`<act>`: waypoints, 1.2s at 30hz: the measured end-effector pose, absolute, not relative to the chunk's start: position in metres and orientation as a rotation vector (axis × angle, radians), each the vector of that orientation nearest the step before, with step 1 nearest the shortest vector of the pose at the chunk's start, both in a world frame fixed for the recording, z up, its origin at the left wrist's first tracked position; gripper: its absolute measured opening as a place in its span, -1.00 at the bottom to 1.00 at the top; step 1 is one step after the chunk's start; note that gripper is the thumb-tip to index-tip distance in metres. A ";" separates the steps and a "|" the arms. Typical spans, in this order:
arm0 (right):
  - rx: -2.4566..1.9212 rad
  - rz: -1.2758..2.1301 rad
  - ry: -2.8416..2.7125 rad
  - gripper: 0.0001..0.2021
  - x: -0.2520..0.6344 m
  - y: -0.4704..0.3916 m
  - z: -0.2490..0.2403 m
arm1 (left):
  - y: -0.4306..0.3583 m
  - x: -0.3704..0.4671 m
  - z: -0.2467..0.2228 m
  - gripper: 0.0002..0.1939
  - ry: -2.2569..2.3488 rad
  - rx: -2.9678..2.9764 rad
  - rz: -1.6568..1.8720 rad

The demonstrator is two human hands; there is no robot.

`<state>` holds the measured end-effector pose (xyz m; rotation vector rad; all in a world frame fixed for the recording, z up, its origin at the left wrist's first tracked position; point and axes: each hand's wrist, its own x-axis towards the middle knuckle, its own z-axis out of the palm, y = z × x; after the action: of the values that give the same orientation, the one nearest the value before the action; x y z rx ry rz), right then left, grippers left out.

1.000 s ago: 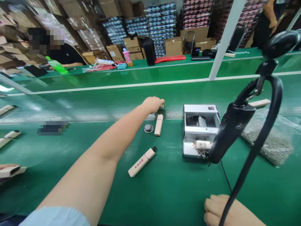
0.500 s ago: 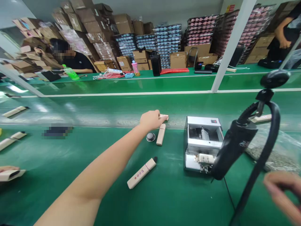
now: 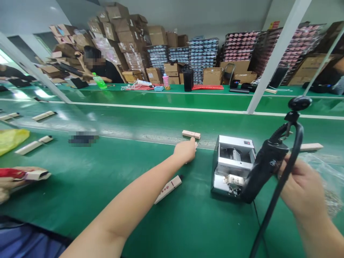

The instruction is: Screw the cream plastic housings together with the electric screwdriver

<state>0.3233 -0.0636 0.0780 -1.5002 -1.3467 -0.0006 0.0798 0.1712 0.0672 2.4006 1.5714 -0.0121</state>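
Observation:
My left hand [image 3: 185,151] is closed over a cream pen-shaped device [image 3: 196,144], mostly hidden, with only its pale end showing by the fingertips. Just beyond it a second cream device [image 3: 191,134] lies on the belt. A third cream device [image 3: 172,187], with a row of red marks and a dark tip, lies partly behind my left forearm. My right hand [image 3: 302,181] has its fingers against the black electric screwdriver [image 3: 264,170], which leans in front of the screw feeder [image 3: 235,163]; the far fingertips are hidden behind the tool.
A thick black cord [image 3: 282,190] loops down before my right hand. A clear bag of screws [image 3: 331,200] lies at the right. At left, a co-worker's hand [image 3: 18,179] holds a cream device beside a yellow bag [image 3: 13,139]. Metal posts [image 3: 279,53] stand along the belt.
My left hand has let go of the far device and drawn back onto the nearer one. My right hand has moved from the lower right up to the screwdriver. The camera view has shifted.

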 end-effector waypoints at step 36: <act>-0.990 0.433 -1.133 -0.27 0.242 -0.031 0.099 | -0.060 0.036 -0.013 -0.68 0.589 1.929 1.187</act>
<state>0.2422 -0.0312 0.0995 -0.9899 -1.1328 0.4331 0.0358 -0.0603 -0.0132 1.9292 0.5887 1.1866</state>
